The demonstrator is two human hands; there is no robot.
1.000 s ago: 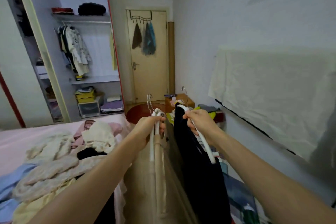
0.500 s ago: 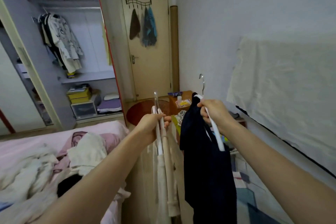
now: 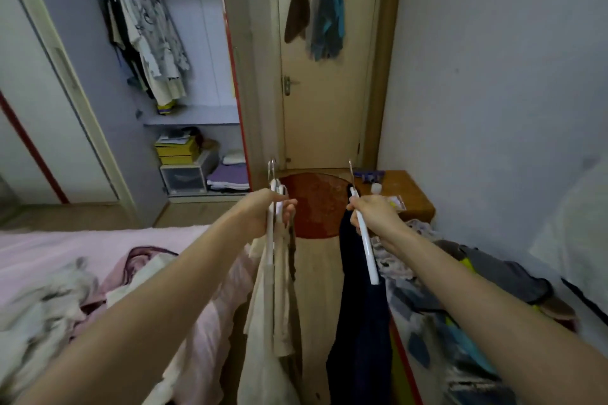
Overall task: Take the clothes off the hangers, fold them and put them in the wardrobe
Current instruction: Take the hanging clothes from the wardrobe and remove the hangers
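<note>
- Cream/beige garments [image 3: 274,299] on white hangers [image 3: 275,204], bunched tog.; left hand [image 3: 263,212] curled round hanger necks, metal hooks sticking up above the fist. Fabric hangs straight down betw. bed and floor.
- Dark navy garment [image 3: 357,322] on single white hanger [image 3: 365,240]; right hand [image 3: 373,215] gripping hanger near its top, hook pointing up. Held apart from the cream lot, gap betw. the two.
- Both arms stretched fwd, hands at approx. same height.
- Bed [image 3: 82,240], pink cover, left side; loose heap of pale clothes [image 3: 49,302] on it, blurred.
- Wardrobe [image 3: 184,82], open, far left: several shirts hanging on rail, yellow boxes [image 3: 177,149] and clear drawer on lower shelf, folded purple items beside.
- Door [image 3: 322,85], beige, shut; over-door hook rack w/ brown and blue cloths [image 3: 316,15].
- Red round mat [image 3: 316,204] on wood floor before door.
- Wooden surface [image 3: 408,194] right of mat, small items on top.
- Mixed clothes pile [image 3: 460,289], lower right, by wall.
</note>
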